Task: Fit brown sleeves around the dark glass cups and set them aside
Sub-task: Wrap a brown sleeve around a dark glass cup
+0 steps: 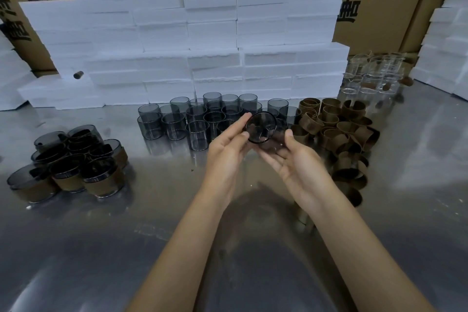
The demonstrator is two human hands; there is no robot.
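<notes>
left grip (229, 145) and right grip (295, 157), fingers loosely curled, hold dark glass cup (260, 127) between them above steel table (126, 235).

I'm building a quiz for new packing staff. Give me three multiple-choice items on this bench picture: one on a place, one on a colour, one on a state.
1. Where is the pile of loose sleeves?
A. Right of the bare cups
B. On the foam blocks
C. Front left corner

2. What colour are the foam blocks behind the cups?
A. Brown
B. White
C. Grey

3. What state is the cup in the hands in?
A. Sleeved
B. Bare, tilted on its side
C. Standing on the table

Answers:
1. A: the loose sleeves lie right of the bare cups.
2. B: the foam blocks are white.
3. B: the left hand and right hand hold the held cup without a sleeve, mouth towards the camera, above the table.
</notes>
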